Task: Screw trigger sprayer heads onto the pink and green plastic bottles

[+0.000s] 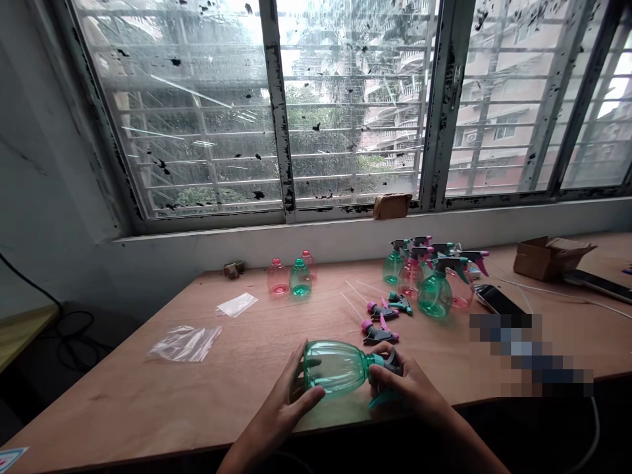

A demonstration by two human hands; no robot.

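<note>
A clear green spray bottle (338,367) lies sideways between my hands above the table's front edge. Its base is gripped by my left hand (291,392), with the thumb in front and fingers behind. At the neck, my right hand (402,382) is closed around the black and teal spray head (384,362); part of that head is hidden by the fingers. Just beyond lie loose trigger spray heads, two black and pink (380,334) and one black and teal (401,303), with thin tubes pointing back left.
Headless red (278,278) and green (300,280) bottles stand at the back. Several bottles with spray heads (434,296) stand back right, near a phone (501,304) and a cardboard box (548,257). Clear plastic bags (185,343) lie left on the wooden table (162,408).
</note>
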